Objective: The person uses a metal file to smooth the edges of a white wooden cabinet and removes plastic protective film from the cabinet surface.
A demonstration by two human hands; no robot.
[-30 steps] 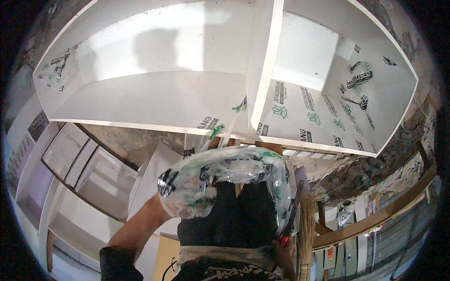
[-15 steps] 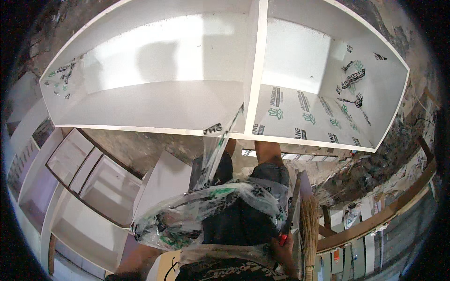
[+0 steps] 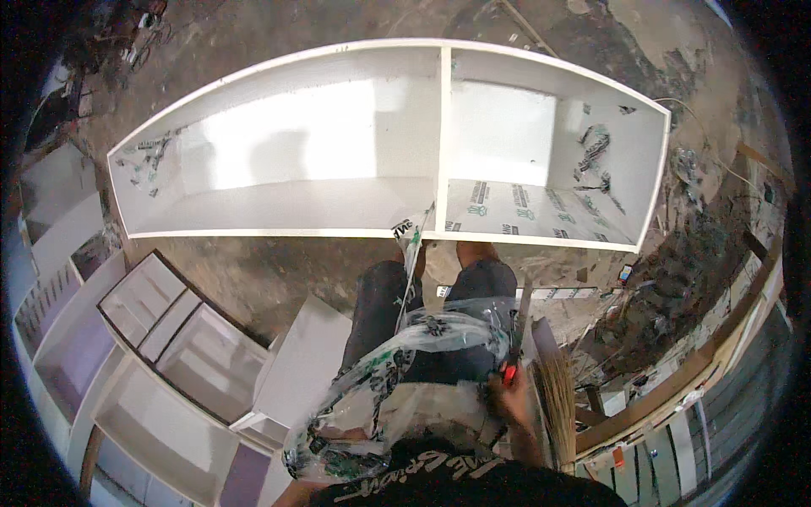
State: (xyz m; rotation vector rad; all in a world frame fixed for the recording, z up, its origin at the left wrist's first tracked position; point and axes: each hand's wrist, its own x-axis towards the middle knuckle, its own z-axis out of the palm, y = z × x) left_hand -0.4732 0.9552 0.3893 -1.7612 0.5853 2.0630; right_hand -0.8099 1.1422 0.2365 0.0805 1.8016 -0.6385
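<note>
A big white cabinet shell (image 3: 279,207) with one upright divider lies open on the rough floor in front of my legs. Printed protective film still covers its right compartment floor (image 3: 524,211). A thin strip of film (image 3: 411,253) runs from the cabinet's front edge down to a crumpled bundle of clear plastic film (image 3: 397,363) with green and black print. My left hand (image 3: 331,435) grips that bundle low at my left side, half hidden inside it. At my right hip, my right hand (image 3: 507,395) holds a red-handled tool (image 3: 510,372) whose blade points up.
Several white drawer boxes and panels (image 3: 169,338) lie on the floor to my left. A straw broom (image 3: 557,397) stands by my right leg. Wooden rails and scrap (image 3: 676,372) crowd the right side. The floor is rough, stained concrete.
The film bundle has come down from chest height to my lower left, with my left hand still in it. The cabinet now looks farther away and shows whole.
</note>
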